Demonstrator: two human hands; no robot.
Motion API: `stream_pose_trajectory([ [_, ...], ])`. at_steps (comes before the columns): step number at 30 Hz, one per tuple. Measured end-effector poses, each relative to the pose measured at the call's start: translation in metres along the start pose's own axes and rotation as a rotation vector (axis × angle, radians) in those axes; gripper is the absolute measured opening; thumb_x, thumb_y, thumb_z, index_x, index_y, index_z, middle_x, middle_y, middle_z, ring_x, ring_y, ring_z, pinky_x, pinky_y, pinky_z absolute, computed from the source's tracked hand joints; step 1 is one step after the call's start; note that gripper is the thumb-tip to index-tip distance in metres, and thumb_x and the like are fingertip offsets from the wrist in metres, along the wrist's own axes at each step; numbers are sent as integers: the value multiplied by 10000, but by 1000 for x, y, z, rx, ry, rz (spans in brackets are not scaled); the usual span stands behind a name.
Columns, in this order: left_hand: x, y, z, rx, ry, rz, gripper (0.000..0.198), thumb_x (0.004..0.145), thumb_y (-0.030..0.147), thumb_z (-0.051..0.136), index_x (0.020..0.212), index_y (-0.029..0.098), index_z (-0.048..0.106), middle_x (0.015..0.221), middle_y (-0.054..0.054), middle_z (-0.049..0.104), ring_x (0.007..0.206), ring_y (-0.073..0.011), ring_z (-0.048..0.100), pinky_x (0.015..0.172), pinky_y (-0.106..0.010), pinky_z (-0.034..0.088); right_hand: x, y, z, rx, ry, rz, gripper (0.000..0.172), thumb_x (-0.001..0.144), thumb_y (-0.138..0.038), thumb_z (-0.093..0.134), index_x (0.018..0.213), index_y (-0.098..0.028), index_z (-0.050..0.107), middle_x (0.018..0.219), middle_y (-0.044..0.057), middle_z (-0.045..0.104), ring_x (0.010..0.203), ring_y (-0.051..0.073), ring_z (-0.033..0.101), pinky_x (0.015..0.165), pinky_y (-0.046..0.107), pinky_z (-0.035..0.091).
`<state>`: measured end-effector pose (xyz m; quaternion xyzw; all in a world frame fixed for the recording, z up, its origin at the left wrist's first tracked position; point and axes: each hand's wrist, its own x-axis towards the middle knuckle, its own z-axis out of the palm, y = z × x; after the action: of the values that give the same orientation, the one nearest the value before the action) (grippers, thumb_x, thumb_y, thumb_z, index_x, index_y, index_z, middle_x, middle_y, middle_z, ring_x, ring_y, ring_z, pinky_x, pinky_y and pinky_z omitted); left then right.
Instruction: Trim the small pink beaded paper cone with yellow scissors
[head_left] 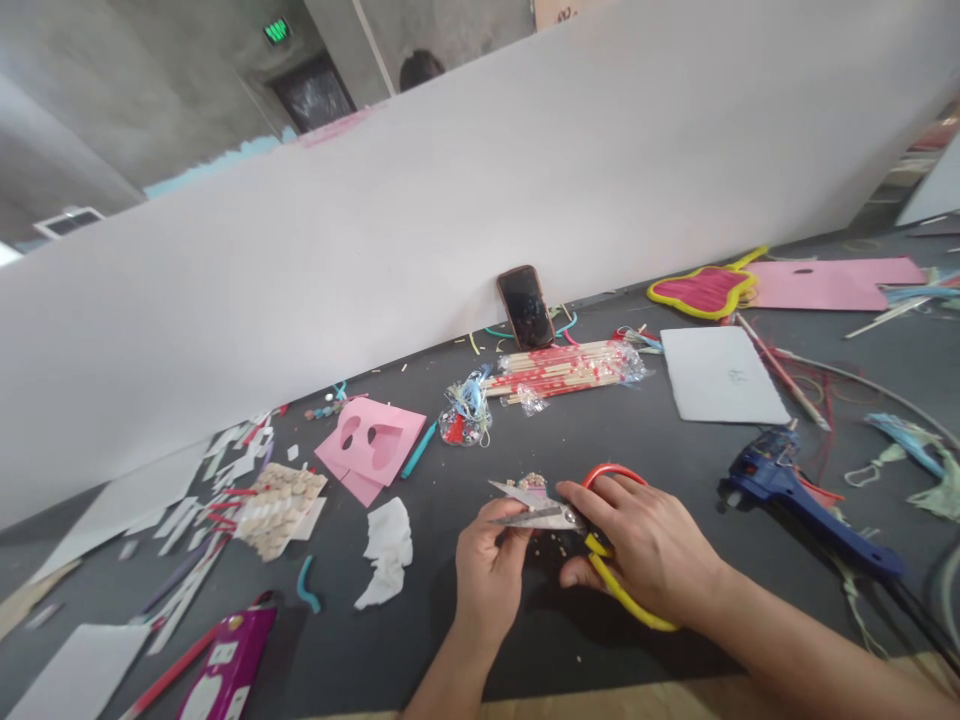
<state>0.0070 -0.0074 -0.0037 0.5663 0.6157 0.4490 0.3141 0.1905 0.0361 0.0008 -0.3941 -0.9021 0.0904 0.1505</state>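
Note:
My right hand [652, 540] is closed on scissors [547, 515] with red and yellow handles, their blades parted and pointing left. My left hand [489, 560] has its thumb and fingers pinched together beside the lower blade; what they hold is too small to name. Just beyond the blades lies a small pink piece with beige beads [533, 484], partly hidden by the scissors. A few tiny bits are scattered on the dark table [420, 660] below it.
Bundled sticks [562, 370] and a leaning phone [526, 307] stand at the back. A blue glue gun [810, 505] and white board [721, 375] are on the right. Pink paper [371, 445], tissue [386, 552] and a purple box [231, 665] lie left.

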Motion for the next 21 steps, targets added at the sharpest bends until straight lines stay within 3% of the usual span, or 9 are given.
stream_pose_trajectory([
  [3,1,-5,0,21,11,40,197,851,274,544,772,157,682,810,-59,692,809,-194,645,754,-261,479,-2,1,4,-4,-27,4,634,826,-682,387,1204,-189,513,887,93,632,767,250,620,619,339,440],
  [7,1,-6,0,53,38,28,192,839,286,563,785,158,695,809,-61,705,784,-195,657,737,-264,496,-5,4,10,34,-47,-10,528,912,-566,329,1254,-192,475,875,84,648,729,217,634,599,308,439],
  [16,-2,-4,3,8,54,-31,190,831,322,584,892,176,690,903,-58,728,850,-197,668,784,-273,502,-3,6,10,-19,12,-25,524,930,-547,296,1266,-186,473,845,74,674,705,217,650,545,295,409],
  [21,-3,-10,6,-25,121,15,166,810,296,606,791,161,702,825,-64,722,779,-192,675,727,-259,519,-2,5,6,-41,18,-14,572,873,-622,368,1253,-211,485,885,77,656,700,216,635,553,299,399],
])
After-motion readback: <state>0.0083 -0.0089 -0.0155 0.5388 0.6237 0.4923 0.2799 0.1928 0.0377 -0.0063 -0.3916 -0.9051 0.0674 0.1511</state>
